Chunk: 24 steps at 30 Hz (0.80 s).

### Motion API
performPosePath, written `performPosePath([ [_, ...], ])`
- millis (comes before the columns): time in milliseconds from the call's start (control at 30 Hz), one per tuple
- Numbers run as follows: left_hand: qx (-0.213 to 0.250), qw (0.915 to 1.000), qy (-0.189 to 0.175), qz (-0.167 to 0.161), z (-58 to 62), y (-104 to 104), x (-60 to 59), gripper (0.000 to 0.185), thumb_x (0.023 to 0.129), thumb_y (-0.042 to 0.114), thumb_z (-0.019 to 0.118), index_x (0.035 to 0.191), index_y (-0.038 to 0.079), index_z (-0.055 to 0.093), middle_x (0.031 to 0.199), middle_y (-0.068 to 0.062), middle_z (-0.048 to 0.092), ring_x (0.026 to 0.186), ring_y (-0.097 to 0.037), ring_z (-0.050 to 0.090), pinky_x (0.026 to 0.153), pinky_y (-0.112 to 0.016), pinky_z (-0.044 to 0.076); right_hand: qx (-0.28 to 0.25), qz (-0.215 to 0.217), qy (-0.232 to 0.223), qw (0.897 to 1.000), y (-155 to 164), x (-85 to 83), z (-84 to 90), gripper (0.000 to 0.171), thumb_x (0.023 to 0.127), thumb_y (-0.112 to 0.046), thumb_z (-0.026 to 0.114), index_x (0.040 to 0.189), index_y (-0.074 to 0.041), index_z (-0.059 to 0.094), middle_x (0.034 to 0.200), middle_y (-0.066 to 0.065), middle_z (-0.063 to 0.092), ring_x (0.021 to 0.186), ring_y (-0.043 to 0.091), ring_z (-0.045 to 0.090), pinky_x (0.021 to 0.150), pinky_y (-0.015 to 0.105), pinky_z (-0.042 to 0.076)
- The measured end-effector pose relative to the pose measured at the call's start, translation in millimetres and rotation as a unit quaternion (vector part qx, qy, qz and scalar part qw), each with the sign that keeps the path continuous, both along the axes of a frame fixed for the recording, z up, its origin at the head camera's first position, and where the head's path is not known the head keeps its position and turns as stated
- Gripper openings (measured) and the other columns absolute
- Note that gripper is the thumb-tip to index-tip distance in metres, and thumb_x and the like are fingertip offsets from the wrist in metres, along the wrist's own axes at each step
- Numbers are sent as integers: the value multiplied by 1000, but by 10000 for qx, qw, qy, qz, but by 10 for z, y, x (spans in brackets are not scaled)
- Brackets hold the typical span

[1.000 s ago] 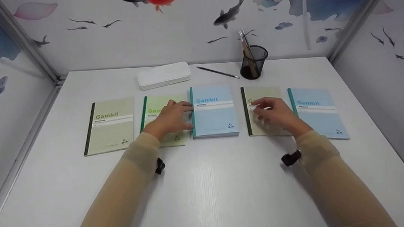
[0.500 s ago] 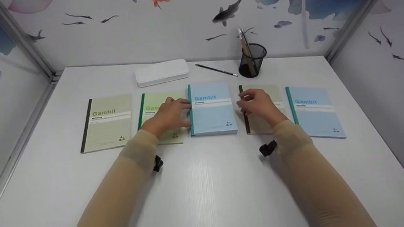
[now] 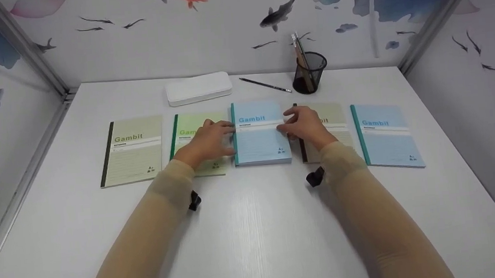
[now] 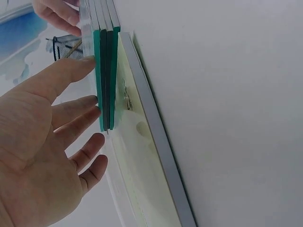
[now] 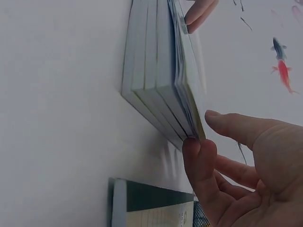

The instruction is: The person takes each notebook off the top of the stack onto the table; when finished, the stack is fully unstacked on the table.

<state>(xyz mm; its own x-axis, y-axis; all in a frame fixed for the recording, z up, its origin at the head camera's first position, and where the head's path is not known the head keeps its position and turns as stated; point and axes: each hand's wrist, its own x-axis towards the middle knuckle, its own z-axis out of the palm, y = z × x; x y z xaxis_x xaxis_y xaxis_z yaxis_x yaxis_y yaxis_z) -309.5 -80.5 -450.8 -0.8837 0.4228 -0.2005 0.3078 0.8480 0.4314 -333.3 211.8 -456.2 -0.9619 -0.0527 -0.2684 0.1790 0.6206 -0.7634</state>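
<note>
Left hand (image 3: 206, 144) angled in, grip spread, touching the notebook stack (image 3: 262, 144) at its spine; right hand (image 3: 308, 127) arched at the opposite edge, grip loosely parted.

Stack (image 3: 261, 149) looked like paper; covers were smooth with a faint sheen. Spines (image 4: 98, 80) appeared smooth and matt; tape or cloth could not be told. Page edges (image 5: 149, 66) were matt. Table (image 3: 247, 245) was smooth, semi-glossy, softly reflective. Case (image 3: 199, 89) looked smooth, plastic or metal unclear. Cup (image 3: 319, 68) was mesh, apparently metal. Pencil (image 3: 265, 85) looked metallic near one end. Sleeves (image 3: 123, 250) were matt cloth. Posts (image 3: 23, 46) appeared metal, dull.
</note>
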Motion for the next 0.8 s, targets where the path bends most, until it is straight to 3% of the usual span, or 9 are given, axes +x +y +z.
performPosePath([
  [300, -139, 9998, 51, -126, -22, -6, 0, 69, 94, 40, 75, 154, 18, 50, 165, 4, 40, 140, -28, 35, 117, -48, 36, 34, 14, -104, 9999, 24, -60, -88, 53, 93, -22, 78, 141, -6, 59, 124, 14, 68, 96, 21, 69, 83, 30, 59],
  [500, -269, 9996, 94, -44, -1, 9, 2, 71, 94, 41, 75, 156, 18, 48, 163, 4, 42, 132, -27, 37, 113, -45, 39, -90, -68, -239, 9997, 30, -97, -91, 52, 93, -20, 78, 140, -7, 59, 126, 14, 68, 98, 21, 69, 89, 33, 57],
  [800, -241, 9997, 44, 32, 17, 34, 27, 74, 96, 40, 74, 159, 20, 42, 164, 1, 41, 136, -26, 37, 116, -45, 38, -268, -211, -593, 9977, 103, -130, -60, 49, 95, -19, 76, 140, -7, 61, 128, 13, 68, 97, 19, 66, 87, 30, 54],
])
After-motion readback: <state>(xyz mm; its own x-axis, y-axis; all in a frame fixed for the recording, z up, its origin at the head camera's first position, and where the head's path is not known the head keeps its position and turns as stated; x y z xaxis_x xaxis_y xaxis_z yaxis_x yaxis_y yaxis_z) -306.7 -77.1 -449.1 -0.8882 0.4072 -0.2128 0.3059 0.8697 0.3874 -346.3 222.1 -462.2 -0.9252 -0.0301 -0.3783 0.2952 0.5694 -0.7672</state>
